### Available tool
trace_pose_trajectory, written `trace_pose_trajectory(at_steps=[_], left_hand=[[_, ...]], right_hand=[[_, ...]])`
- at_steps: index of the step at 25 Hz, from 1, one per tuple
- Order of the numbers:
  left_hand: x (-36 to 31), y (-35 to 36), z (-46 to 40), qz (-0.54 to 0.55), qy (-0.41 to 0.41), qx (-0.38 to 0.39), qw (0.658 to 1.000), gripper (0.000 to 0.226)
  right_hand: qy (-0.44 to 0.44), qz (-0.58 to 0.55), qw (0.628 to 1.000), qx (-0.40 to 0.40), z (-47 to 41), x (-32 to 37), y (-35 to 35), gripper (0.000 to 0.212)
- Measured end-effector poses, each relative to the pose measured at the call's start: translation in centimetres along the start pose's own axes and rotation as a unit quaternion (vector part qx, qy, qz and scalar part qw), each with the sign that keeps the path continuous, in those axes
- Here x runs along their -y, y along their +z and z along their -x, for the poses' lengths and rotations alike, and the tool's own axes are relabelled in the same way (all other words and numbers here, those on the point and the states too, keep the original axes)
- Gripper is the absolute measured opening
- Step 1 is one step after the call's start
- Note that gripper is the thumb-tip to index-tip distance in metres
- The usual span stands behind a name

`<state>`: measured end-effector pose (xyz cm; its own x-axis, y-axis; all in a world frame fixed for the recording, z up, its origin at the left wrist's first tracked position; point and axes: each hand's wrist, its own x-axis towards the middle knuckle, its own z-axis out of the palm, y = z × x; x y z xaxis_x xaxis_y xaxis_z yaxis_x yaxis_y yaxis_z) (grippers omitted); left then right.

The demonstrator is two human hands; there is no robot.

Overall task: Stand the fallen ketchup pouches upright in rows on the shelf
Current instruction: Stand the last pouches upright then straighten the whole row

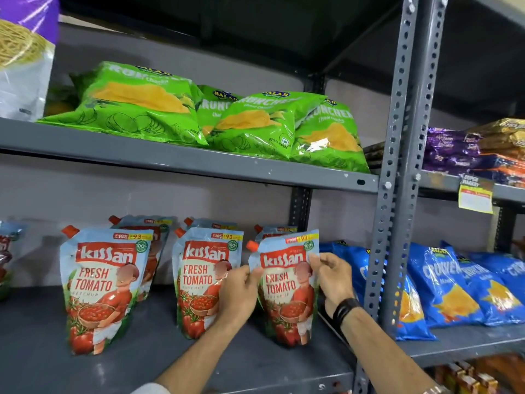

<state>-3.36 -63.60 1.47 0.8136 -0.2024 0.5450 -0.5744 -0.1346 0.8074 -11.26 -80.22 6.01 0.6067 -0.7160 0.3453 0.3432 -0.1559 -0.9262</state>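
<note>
Three red-and-blue ketchup pouches stand upright in a front row on the grey shelf (39, 336): a left pouch (102, 288), a middle pouch (199, 282) and a right pouch (287, 291). Behind each one stands another pouch, mostly hidden, such as the back left one (147, 223). My left hand (241, 294) pinches the right pouch's left edge. My right hand (332, 277) pinches its right edge near the top. The held pouch is upright, its base on the shelf.
Green chip bags (142, 103) lie on the shelf above. Blue chip bags (443, 285) fill the bay to the right, past a grey perforated upright post (389, 223). Another pouch (5, 251) shows at the far left edge. A yellow price tag (475, 197) hangs at right.
</note>
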Motion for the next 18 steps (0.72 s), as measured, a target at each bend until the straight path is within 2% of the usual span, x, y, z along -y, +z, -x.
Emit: trace_pose_trajectory(at_steps=[4,9,18], left_hand=[[-2.5,1.3,-2.1,0.065,-0.052,0.027,0.996,0.037],[-4.7,2.3,-4.7,0.063,-0.051,0.02,0.997,0.038],[-2.7,3.9,-6.3,0.073,-0.124,0.048,0.988,0.038]], right_hand=[[0.043,-0.066,0.997,-0.019,-1.0,0.6,-0.5,0.014],[0.041,-0.07,0.996,-0.041,-3.8,1.1,-0.3,0.016],[0.082,-0.078,0.992,-0.055,-6.7,-2.7,0.7,0.011]])
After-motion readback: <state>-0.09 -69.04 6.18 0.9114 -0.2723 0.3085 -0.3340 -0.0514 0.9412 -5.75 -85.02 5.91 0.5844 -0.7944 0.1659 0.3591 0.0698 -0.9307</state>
